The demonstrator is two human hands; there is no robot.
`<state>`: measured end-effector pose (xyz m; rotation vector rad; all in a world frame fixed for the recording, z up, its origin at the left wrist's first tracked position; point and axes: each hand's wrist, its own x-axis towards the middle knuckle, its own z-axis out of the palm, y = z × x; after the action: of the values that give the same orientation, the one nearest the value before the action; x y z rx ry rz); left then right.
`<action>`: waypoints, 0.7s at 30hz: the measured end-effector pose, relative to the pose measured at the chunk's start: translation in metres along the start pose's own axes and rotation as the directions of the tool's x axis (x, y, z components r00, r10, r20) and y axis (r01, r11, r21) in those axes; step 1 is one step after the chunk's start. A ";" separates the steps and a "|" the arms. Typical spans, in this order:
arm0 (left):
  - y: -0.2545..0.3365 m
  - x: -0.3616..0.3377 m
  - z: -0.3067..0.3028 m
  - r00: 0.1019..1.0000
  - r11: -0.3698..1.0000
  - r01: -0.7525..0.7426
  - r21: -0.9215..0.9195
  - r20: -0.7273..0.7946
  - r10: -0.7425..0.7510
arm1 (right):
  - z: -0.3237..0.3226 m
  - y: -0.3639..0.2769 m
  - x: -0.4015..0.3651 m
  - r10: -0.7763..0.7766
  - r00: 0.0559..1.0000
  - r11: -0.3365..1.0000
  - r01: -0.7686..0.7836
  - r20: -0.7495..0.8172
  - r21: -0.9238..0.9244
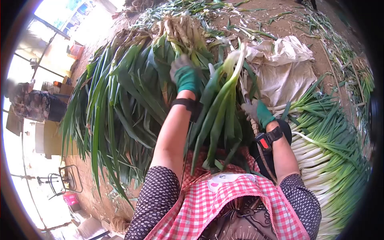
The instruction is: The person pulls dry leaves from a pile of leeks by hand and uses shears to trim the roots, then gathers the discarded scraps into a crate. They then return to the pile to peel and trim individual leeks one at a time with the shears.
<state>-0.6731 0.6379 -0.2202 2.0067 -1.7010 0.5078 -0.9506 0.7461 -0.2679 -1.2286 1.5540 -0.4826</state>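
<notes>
My left hand (185,76), in a green glove with grey fingers, reaches over a big heap of untrimmed leeks (136,84), near their brown roots. Motion blurs its fingers. My right hand (258,113), gloved the same way, is wrapped round a slim tool at the upper end of a beige hose (255,127); the tool's grip is mostly hidden. A black fitting with a red part (263,143) sits below that hand. Between my hands, a few leeks (226,94) lean over my lap, pale stalks up and green leaves down toward my checked apron (240,190).
Cleaned leeks (320,160) lie in a dense row at my right. A whitish sack (284,72) lies beyond my right hand. Leaf scraps litter the dirt floor (272,24). At far left are a person (32,102) in camouflage clothing and a metal-framed chair (66,180).
</notes>
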 end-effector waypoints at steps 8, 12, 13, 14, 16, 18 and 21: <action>0.004 -0.016 0.023 0.774 0.713 0.485 -0.506 0.627 -0.082 | 0.003 0.043 0.004 -0.139 0.969 0.865 0.018 -0.205 -0.501; -0.013 -0.065 -0.012 0.603 0.090 0.789 -0.608 0.794 0.073 | -0.016 -0.004 -0.055 -0.174 0.946 0.822 -0.013 -0.274 -0.570; -0.035 -0.074 -0.003 0.804 0.283 0.508 -0.814 0.566 0.183 | -0.016 -0.018 -0.073 -0.263 0.943 0.838 0.118 -0.205 -0.533; -0.067 -0.088 0.018 0.893 0.413 0.145 -0.899 0.298 0.336 | -0.015 -0.029 -0.089 -0.356 0.925 0.836 0.251 -0.135 -0.488; -0.055 -0.084 -0.036 0.399 -0.071 0.917 -0.393 0.911 0.104 | 0.000 -0.056 -0.103 -0.487 0.874 0.811 0.458 0.015 -0.364; -0.060 -0.101 -0.021 0.708 0.161 0.659 -0.735 0.678 0.199 | 0.021 -0.082 -0.109 -0.563 0.809 0.781 0.587 0.168 -0.213; -0.052 -0.111 -0.017 0.660 0.070 0.750 -0.657 0.751 -0.022 | 0.053 -0.073 -0.063 -0.509 0.842 0.733 0.532 0.177 -0.424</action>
<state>-0.6401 0.7446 -0.2730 1.4153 -0.9414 -1.3190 -0.8750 0.7880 -0.1996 -2.0635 1.2979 -0.4431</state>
